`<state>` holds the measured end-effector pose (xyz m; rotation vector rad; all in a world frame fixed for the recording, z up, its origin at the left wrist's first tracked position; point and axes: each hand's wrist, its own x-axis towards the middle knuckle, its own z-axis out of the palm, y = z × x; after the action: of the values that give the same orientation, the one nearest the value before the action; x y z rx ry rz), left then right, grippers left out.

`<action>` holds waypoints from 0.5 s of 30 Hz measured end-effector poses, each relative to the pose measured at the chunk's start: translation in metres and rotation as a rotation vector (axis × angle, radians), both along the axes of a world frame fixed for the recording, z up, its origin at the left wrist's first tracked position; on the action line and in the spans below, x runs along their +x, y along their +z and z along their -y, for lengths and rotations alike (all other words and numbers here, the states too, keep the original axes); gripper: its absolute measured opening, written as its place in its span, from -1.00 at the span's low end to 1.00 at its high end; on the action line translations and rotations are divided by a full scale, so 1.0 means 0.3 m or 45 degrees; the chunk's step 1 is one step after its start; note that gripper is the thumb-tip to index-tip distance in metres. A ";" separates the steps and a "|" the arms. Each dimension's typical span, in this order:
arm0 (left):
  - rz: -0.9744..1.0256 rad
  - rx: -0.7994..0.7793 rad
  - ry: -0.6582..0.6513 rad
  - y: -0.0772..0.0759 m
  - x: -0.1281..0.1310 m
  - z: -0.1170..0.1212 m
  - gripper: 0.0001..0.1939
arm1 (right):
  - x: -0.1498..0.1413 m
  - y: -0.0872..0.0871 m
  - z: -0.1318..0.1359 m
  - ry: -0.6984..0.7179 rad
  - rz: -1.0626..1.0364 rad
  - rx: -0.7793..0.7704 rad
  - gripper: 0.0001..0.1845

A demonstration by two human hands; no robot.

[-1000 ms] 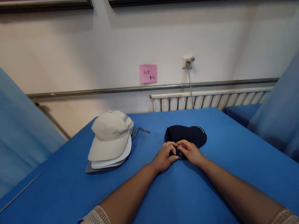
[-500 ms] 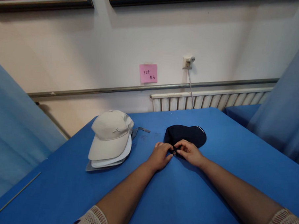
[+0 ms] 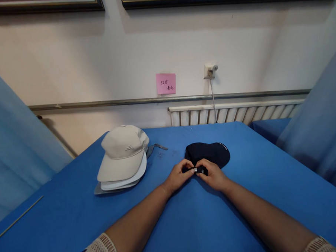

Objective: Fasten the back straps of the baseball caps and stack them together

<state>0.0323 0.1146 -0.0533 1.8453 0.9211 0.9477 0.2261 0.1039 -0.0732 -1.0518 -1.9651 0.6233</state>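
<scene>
A dark navy cap [image 3: 206, 153] lies on its side on the blue table, its brim pointing right with small white lettering along the edge. Its back strap [image 3: 202, 170] faces me, with a small shiny buckle [image 3: 196, 170] on it. My left hand [image 3: 180, 176] pinches the strap on the left of the buckle. From the other side my right hand [image 3: 213, 175] grips the strap between thumb and fingers. The two hands nearly meet at the buckle. Part of the strap is hidden by my fingers.
To the left stands a stack of caps, a beige cap [image 3: 124, 150] on top of white and grey ones; a grey strap [image 3: 160, 146] sticks out. A thin stick [image 3: 18, 218] lies at the table's left edge. Behind are a radiator [image 3: 234, 113] and a plugged-in cord [image 3: 212, 96].
My fingers have shifted along the strap of the navy cap, and the small buckle now shows between my thumbs. The cap itself has barely moved; the view has tilted slightly.
</scene>
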 end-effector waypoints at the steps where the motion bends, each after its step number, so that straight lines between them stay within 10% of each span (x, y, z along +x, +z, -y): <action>1: -0.094 0.075 -0.018 0.005 0.001 0.005 -0.80 | -0.002 -0.004 -0.001 -0.045 -0.014 -0.008 -0.80; 8: -0.279 0.200 -0.071 0.016 0.010 0.025 -0.81 | -0.012 0.024 0.032 0.050 0.100 0.037 -0.54; 15: 0.154 -0.241 -0.204 0.000 0.019 0.031 -0.81 | -0.017 0.027 0.033 0.096 0.187 0.059 -0.64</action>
<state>0.0381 0.1051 -0.0534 1.6559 0.7507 0.8339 0.2210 0.0939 -0.0652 -1.0236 -2.1451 0.5513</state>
